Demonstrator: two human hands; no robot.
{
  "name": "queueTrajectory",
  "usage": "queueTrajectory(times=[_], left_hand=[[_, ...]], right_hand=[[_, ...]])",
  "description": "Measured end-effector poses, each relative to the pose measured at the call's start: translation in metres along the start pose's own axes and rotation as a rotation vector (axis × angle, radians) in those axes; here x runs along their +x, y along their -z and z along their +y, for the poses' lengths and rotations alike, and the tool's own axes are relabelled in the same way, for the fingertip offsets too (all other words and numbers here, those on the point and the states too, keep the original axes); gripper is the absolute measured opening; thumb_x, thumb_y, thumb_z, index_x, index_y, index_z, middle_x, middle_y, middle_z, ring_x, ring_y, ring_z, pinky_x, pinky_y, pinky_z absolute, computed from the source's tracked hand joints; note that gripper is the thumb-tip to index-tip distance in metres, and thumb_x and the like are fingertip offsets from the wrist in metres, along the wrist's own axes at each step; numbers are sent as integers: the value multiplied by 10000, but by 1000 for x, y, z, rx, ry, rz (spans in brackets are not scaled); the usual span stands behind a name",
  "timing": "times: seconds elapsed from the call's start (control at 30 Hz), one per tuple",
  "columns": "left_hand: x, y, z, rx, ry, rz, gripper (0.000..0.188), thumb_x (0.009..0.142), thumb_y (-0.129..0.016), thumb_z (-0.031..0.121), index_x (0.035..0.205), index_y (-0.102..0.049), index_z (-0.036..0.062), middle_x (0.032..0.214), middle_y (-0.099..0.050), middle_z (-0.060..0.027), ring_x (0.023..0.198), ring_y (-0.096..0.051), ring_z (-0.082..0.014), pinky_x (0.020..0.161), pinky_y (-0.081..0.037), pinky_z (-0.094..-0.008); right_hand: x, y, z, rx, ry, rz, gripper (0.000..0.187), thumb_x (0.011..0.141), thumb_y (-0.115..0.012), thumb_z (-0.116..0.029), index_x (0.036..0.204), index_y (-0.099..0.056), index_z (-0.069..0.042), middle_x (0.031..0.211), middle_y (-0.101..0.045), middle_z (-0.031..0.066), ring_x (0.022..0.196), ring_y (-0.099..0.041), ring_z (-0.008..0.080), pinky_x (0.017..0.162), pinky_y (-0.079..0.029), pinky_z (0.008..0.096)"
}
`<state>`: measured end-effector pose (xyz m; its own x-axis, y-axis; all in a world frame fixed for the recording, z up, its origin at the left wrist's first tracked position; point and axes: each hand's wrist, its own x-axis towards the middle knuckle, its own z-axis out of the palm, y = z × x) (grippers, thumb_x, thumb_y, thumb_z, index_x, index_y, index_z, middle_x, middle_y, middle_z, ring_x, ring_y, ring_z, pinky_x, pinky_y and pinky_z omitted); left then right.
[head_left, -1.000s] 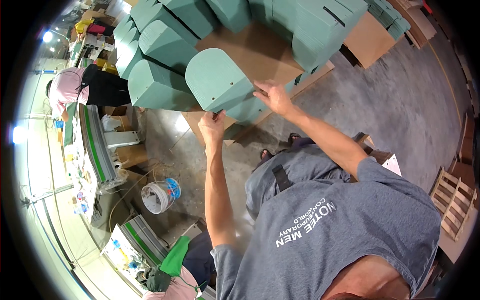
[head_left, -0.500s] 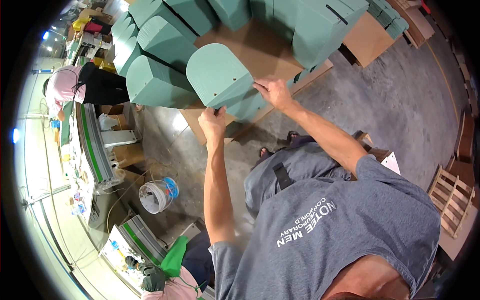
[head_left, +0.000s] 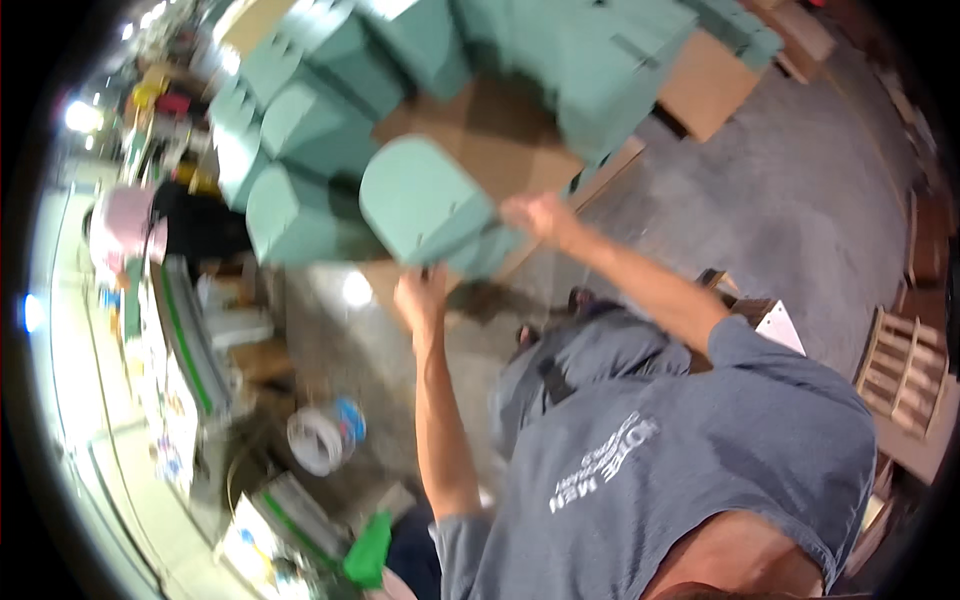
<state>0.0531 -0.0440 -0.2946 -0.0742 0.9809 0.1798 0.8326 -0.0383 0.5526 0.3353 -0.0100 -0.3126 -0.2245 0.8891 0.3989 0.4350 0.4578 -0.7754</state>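
Observation:
A green box-shaped piece with one rounded end point(head_left: 412, 195) is in front of me, above a brown cardboard surface point(head_left: 475, 125). My left hand point(head_left: 422, 297) is closed on its near left corner, thumb and fingers pinching the edge. At the near right corner, my right hand point(head_left: 543, 217) is closed on the same piece, though motion blurs its fingers. More green round-ended pieces point(head_left: 295, 220) stand close together on the left and along the far side. A larger green piece point(head_left: 615, 90) stands to the right.
A cardboard box point(head_left: 710, 85) lies beyond the green pieces on the right. A white bucket point(head_left: 318, 440) stands on the floor at left, near workbenches with green-striped edges point(head_left: 180, 335). A person in pink point(head_left: 130, 230) bends over one bench. A wooden pallet point(head_left: 902, 365) is at far right.
The whole scene sits lower in the picture and is blurred, as my head has moved. Both hands keep their hold on the green piece, which looks slightly turned.

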Motion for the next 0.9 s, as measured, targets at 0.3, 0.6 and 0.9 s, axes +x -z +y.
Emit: queueTrajectory(times=[0.3,0.6,0.9], left_hand=[[-130,-39,-49,-197,-28,-412,200,882,-679,228,883,-686,28,803,-666,-222,690,-640,-380,623,-506,-452],[-135,-88,32,-214,106,-594,375,831,-716,286,1039,-755,-24,868,-747,-224,845,-755,-301,770,-569,-371],[-89,-146,130,-369,249,-391,379,850,-714,259,1066,-737,-52,926,-758,-221,859,-755,-291,788,-573,-367]], right_hand=[[-3,181,-1,-448,-63,394,363,848,-742,-145,1193,-659,-66,1176,-649,126,1136,-584,350,948,-502,445],[41,283,81,-1059,-63,148,667,812,-747,-153,1424,-510,-41,1440,-501,153,1382,-432,343,1123,-399,455],[75,320,101,-750,315,150,383,820,-634,-12,1196,-686,-62,1068,-698,39,1013,-606,232,925,-494,414]])
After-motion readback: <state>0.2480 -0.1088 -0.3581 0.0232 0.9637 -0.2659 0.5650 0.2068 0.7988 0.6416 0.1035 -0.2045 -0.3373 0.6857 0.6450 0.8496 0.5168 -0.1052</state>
